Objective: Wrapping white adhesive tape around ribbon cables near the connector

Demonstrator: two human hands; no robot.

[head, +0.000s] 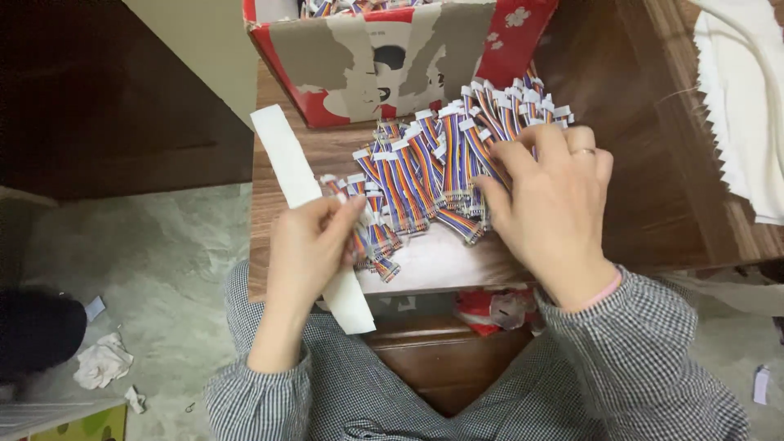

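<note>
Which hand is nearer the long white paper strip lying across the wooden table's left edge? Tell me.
Left. The left hand lies right over the long white paper strip, fingers pinching cables there; the right hand rests on the rainbow ribbon cables, well right of it.

— Where's open room on the brown wooden table (pixel 653 196)?
— Right of the heap of rainbow-striped ribbon cables (pixel 445 155), up to the white cloth (pixel 747 106).
— And farther back?
— Blocked by the torn red cardboard box (pixel 392 57); the long white paper strip (pixel 298 196) crosses the left edge.
</note>
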